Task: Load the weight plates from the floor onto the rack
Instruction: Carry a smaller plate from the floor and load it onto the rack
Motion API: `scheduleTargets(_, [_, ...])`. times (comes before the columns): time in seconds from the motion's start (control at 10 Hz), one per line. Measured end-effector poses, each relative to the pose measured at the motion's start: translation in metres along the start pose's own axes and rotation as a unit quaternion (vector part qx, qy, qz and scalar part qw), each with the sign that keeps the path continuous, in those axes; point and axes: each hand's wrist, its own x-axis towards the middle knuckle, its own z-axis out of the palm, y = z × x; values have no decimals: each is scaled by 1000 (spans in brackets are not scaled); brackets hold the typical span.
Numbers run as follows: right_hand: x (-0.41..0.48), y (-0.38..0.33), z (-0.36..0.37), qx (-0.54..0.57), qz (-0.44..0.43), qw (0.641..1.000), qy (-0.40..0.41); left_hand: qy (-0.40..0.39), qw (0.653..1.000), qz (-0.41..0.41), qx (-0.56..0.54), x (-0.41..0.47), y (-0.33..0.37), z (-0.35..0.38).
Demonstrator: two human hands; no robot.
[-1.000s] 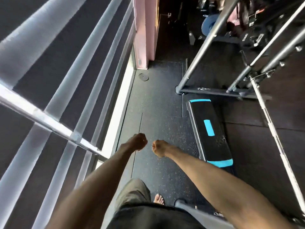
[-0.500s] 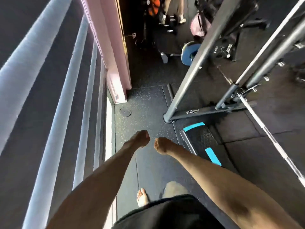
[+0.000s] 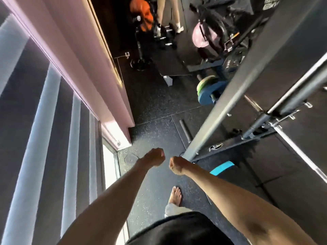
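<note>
Both fists (image 3: pixel 153 157) (image 3: pixel 176 164) empty — weight plates (image 3: pixel 208 90) well beyond

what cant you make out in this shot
Head view:
- Blue plate: partly hidden behind the rack post.
- Plate label: too blurred to read.
- Left hand and right hand: fisted, palms hidden.
- Standing person: cut off by the top edge.
</note>
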Motion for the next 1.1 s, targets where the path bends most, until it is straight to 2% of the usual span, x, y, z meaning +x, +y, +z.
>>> scheduleTargets(0.2, [93, -14, -101, 32, 11, 999, 26, -21, 999, 15, 46, 123, -12, -99])
scheduleTargets(0.5, [233, -16, -219, 119, 94, 987, 53, -106, 985, 64, 122, 319, -5, -203])
scheduleTargets(0.7, [303, -1, -268, 174, 204, 960, 84, -130, 962, 145, 193, 417, 51, -285])
scheduleTargets(0.8, [320, 1, -298, 194, 243, 941, 133, -140, 941, 211, 223, 478, 85, -294])
scheduleTargets(0.9, [317, 2, -339, 229, 260, 930, 123, -110, 921, 278, 249, 508, 130, -313])
scheduleTargets(1.0, [332, 13, -351, 377, 322, 852, 171, -89, 899, 331, 271, 534, 174, -325])
scheduleTargets(1.1, [345, 28, -358, 460, 329, 794, 224, -99, 886, 379, 248, 563, 210, -323])
